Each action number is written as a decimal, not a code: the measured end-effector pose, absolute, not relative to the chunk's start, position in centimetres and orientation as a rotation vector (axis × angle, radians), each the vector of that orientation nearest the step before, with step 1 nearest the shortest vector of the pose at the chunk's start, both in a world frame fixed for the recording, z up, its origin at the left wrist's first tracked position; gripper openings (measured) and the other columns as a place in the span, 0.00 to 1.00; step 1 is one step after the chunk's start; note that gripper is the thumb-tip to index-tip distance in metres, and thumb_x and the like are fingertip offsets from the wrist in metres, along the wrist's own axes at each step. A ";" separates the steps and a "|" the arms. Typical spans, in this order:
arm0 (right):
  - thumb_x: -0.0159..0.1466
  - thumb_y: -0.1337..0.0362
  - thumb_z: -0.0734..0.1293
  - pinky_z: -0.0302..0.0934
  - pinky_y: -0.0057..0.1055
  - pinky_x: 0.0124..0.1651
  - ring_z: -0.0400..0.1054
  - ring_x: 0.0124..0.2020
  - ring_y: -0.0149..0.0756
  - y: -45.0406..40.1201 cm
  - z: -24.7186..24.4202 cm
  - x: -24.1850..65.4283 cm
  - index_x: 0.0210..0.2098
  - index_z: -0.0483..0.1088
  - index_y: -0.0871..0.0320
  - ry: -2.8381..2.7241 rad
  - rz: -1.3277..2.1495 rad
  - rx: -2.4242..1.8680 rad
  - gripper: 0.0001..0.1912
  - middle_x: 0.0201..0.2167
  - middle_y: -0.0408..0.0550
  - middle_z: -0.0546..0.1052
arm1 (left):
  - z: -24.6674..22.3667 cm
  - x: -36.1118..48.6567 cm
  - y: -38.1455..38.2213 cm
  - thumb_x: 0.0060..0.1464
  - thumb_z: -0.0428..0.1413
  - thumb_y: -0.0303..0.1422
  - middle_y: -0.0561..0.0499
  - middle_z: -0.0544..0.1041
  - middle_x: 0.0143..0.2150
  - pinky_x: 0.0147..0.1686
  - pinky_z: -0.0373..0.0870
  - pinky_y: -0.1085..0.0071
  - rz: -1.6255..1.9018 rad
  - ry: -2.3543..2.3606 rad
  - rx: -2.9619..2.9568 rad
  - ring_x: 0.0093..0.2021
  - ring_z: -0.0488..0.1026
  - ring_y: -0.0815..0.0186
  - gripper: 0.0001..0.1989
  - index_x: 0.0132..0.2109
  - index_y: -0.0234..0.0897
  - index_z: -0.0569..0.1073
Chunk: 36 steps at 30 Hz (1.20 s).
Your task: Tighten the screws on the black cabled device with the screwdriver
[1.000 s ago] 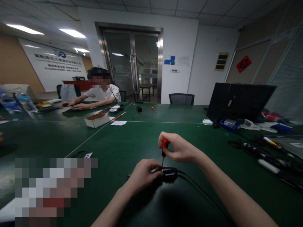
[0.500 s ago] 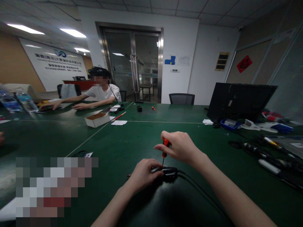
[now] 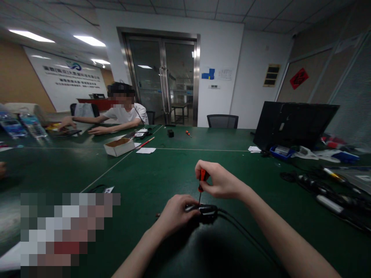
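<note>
On the green table, a dark glossy device [image 3: 208,210] with a black cable running off to the right lies under my hands. My left hand [image 3: 177,211] is wrapped round its left part, steadying it against the tabletop. Above it, my right hand [image 3: 216,179] grips the orange and black handle of a screwdriver [image 3: 203,176]. The screwdriver stands nearly upright, its thin shaft reaching down to the top of the device beside my left fingertips. The exact spot under the tip is too small to make out.
An open white box [image 3: 118,148] and papers [image 3: 145,150] lie ahead left. A second screwdriver [image 3: 188,133] is near the far edge. A monitor [image 3: 295,125] and tangled cables occupy the right. Across the table sits a person [image 3: 124,112]; bottles [image 3: 31,123] stand far left.
My right fingers have shifted round the screwdriver handle, the thumb now lower and closer in. My left hand and the device have stayed put. Across the table, the person's hand has moved slightly.
</note>
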State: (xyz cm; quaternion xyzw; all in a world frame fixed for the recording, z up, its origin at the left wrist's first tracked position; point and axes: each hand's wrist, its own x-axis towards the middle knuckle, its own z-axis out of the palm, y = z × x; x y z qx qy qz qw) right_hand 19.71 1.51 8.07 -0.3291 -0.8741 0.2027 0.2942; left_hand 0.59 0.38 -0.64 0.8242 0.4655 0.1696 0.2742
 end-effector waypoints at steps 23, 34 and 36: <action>0.63 0.60 0.71 0.46 0.27 0.31 0.67 0.32 0.33 1.3 8.4 19.6 0.40 0.66 0.55 -2.412 -0.011 -1.243 0.12 0.34 0.44 0.76 | -0.8 0.6 0.5 0.55 0.58 0.36 0.46 0.83 0.44 0.43 0.67 0.70 0.469 1.236 2.223 0.43 0.76 0.59 0.14 0.44 0.35 0.83; 0.62 0.67 0.68 0.58 0.26 0.32 0.64 0.27 0.30 1.8 7.9 19.6 0.29 0.60 0.56 -2.229 0.785 -0.816 0.11 0.26 0.40 0.70 | -0.7 0.6 0.4 0.55 0.59 0.34 0.47 0.83 0.43 0.42 0.67 0.72 0.467 1.241 2.223 0.42 0.76 0.60 0.12 0.44 0.37 0.83; 0.66 0.62 0.65 0.59 0.26 0.30 0.65 0.25 0.29 1.8 7.8 19.2 0.30 0.61 0.55 -2.163 0.895 -0.832 0.10 0.25 0.39 0.70 | -0.6 0.6 0.4 0.55 0.59 0.34 0.47 0.83 0.43 0.41 0.67 0.71 0.471 1.237 2.223 0.42 0.76 0.60 0.12 0.44 0.37 0.83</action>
